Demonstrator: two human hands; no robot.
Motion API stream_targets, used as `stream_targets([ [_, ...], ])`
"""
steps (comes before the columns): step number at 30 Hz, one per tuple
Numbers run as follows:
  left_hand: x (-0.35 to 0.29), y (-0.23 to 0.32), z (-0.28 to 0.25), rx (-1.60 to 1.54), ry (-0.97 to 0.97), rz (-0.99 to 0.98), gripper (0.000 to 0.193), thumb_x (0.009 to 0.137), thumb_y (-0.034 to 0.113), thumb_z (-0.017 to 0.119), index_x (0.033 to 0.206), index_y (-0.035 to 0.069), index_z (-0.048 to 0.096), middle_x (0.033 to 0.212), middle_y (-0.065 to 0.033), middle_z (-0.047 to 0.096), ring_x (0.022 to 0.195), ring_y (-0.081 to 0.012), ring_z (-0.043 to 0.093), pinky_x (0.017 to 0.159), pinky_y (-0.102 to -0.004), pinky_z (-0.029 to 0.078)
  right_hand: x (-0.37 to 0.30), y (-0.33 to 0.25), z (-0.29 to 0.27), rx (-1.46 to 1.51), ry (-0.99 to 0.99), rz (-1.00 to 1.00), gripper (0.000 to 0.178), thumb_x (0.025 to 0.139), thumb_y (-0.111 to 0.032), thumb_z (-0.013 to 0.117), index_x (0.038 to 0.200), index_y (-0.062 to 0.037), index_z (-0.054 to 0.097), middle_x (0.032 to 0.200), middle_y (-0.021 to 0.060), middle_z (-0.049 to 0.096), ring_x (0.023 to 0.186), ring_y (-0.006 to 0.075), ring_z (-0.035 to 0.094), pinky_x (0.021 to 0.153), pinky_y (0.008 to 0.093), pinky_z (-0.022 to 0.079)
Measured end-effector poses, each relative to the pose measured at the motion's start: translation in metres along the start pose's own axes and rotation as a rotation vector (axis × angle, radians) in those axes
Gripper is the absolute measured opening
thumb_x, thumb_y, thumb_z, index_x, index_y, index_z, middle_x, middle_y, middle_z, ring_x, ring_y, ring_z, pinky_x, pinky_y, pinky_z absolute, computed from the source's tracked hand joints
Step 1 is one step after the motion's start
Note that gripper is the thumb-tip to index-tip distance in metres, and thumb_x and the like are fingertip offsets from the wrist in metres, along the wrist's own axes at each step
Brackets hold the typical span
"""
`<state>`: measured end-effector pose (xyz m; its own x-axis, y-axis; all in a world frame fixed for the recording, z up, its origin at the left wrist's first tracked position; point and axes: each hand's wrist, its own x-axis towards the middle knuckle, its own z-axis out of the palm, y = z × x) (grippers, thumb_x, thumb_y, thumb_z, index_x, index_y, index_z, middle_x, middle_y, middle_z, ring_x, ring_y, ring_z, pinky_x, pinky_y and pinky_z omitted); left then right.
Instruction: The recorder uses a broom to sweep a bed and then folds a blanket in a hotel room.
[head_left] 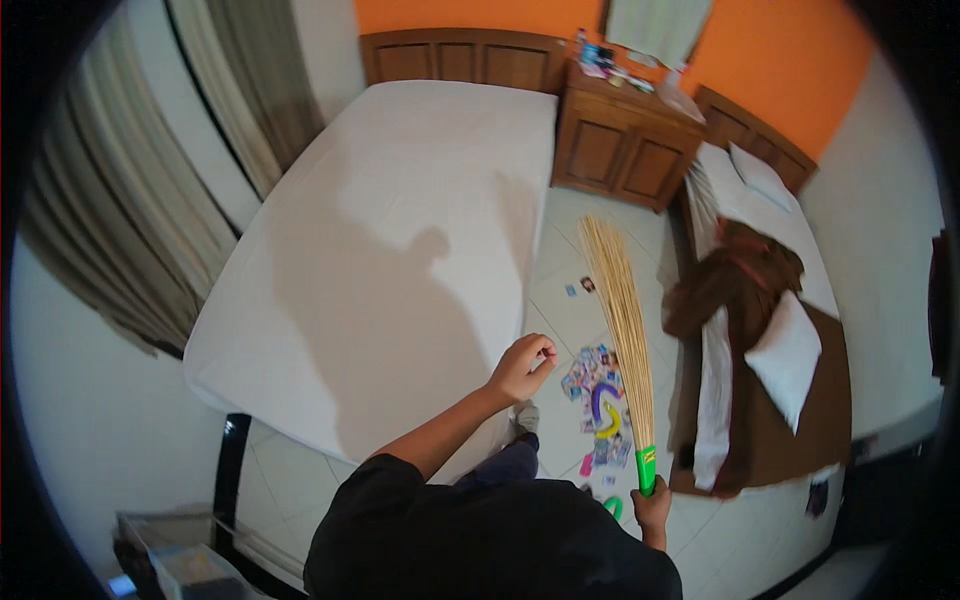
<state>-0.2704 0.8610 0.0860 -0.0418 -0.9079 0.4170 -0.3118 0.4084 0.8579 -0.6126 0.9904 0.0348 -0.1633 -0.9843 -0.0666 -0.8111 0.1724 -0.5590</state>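
Note:
My right hand (652, 508) grips the green handle end of a stick broom (622, 310), whose long straw-coloured bristles point up and away over the floor. My left hand (525, 368) is held out in front of me near the edge of the large bed (420, 150), its fingers curled in and nothing seen in them. That bed has a smooth white sheet, with my shadow across it. Beyond the left hand, on the floor, lie many small cards (590, 372), a purple curved piece (597, 402) and a yellow curved piece (611, 422).
To the right stands a narrower bed (835, 370) with a rumpled brown blanket (740, 265) and a white pillow (787, 360). A wooden cabinet (625, 140) with small items on top is between the beds. Curtains (120, 200) hang at left; a clear-sided box (200, 570) is at lower left.

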Motion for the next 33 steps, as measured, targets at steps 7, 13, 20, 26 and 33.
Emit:
stream_targets([
  [7, 0.051, -0.051, -0.058, 0.158, 0.260, -0.248, 0.008, 0.075, 0.008, 0.053, 0.077, 0.002, 0.048, 0.074, -0.0093, 0.052, 0.069, -0.0224, 0.050, 0.063, -0.0314, 0.041, 0.188, -0.088, 0.041, 0.025, -0.190, -0.276, 0.022, 0.055, -0.009, 0.058, 0.070, 0.0012, 0.048, 0.059, 0.0181, 0.050, 0.056, 0.0335, 0.053, 0.053, 0.0383, 0.041],
  [13, 0.081, -0.059, -0.100, 0.297, 0.466, -0.290, 0.009, 0.076, 0.010, 0.053, 0.077, 0.003, 0.047, 0.074, -0.0090, 0.051, 0.071, -0.0226, 0.050, 0.064, -0.0316, 0.041, 0.312, -0.189, 0.092, 0.144, -0.443, -0.391, 0.026, 0.057, -0.012, 0.060, 0.077, 0.0009, 0.051, 0.063, 0.0161, 0.053, 0.061, 0.0296, 0.055, 0.058, 0.0364, 0.043],
  [20, 0.054, -0.085, -0.104, 0.288, 0.820, -0.413, 0.010, 0.075, 0.007, 0.055, 0.081, 0.002, 0.049, 0.077, -0.0101, 0.051, 0.070, -0.0220, 0.051, 0.064, -0.0308, 0.041, 0.414, -0.269, 0.170, -0.135, -0.627, -0.744, 0.033, 0.058, -0.016, 0.061, 0.085, 0.0002, 0.053, 0.072, 0.0165, 0.057, 0.073, 0.0291, 0.058, 0.062, 0.0371, 0.045],
  [26, 0.059, -0.089, -0.122, 0.477, 0.990, -0.660, 0.008, 0.075, 0.006, 0.056, 0.080, 0.003, 0.049, 0.074, -0.0072, 0.052, 0.067, -0.0176, 0.050, 0.061, -0.0279, 0.040, 0.552, -0.341, 0.249, -0.076, -0.792, -0.565, 0.034, 0.061, -0.012, 0.062, 0.090, 0.0017, 0.050, 0.068, 0.0123, 0.055, 0.053, 0.0183, 0.057, 0.045, 0.0306, 0.045],
  [33, 0.133, -0.129, -0.143, 0.558, 1.099, -0.839, 0.009, 0.075, 0.005, 0.056, 0.081, 0.003, 0.050, 0.075, -0.0074, 0.053, 0.066, -0.0167, 0.051, 0.059, -0.0287, 0.040, 0.724, -0.450, 0.348, 0.326, -0.701, -0.086, 0.018, 0.064, -0.012, 0.057, 0.074, 0.0001, 0.047, 0.053, 0.0067, 0.045, 0.041, 0.0183, 0.046, 0.036, 0.0326, 0.039],
])
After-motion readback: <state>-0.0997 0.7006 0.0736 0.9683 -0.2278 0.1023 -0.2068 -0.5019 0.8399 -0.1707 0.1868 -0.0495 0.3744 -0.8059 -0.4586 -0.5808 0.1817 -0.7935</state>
